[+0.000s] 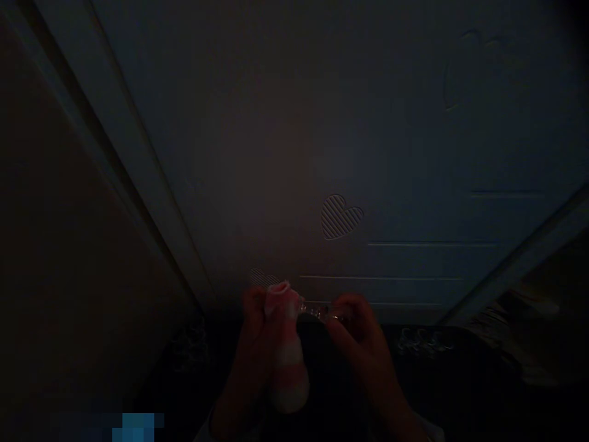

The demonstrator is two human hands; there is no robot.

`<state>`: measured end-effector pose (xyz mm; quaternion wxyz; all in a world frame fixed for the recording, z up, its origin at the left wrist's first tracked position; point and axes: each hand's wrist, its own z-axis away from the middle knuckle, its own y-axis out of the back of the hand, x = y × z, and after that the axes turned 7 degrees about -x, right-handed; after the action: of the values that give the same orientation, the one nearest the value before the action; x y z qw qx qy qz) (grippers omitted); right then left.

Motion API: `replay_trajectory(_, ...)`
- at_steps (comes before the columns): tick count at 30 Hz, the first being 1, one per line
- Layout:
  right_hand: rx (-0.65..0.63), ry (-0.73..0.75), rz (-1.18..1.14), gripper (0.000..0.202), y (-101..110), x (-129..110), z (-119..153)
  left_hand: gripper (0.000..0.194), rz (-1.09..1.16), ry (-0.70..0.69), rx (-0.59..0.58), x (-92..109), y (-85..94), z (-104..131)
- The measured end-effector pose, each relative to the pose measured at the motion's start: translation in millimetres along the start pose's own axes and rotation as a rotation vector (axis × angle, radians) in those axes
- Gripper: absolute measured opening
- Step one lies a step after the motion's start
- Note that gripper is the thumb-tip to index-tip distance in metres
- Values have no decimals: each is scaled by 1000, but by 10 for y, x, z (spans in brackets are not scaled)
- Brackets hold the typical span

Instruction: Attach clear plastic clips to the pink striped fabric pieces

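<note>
Dim panelling (pixel 257 159) backs hands (pixel 256 336) (pixel 363 334) holding an open-mouthed striped sock (pixel 289 362) and something clear (pixel 315 311).

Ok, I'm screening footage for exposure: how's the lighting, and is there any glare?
Head view: very dim overall, nearly black at bottom right; head view: tiny glints on the clear item in the right hand; head view: striped sock dim but readable; head view: blocky blue patch, lower left.
</note>
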<state>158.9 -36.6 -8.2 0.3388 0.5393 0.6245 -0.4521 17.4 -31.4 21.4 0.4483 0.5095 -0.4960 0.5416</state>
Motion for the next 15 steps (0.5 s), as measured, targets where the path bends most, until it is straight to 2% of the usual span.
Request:
replay_trajectory(6, -162, -3, 59, 19, 2, -4, 32, 23, 48, 58, -139, 37, -35, 32)
replay_trajectory(12, -136, -37, 78, 29, 60, 4, 65, 25, 11, -46, -228, -47, 82, 100)
replay_trajectory(15, -110, -48, 79, 34, 57, 0, 78, 33, 8, -5, -265, 11, 101, 170)
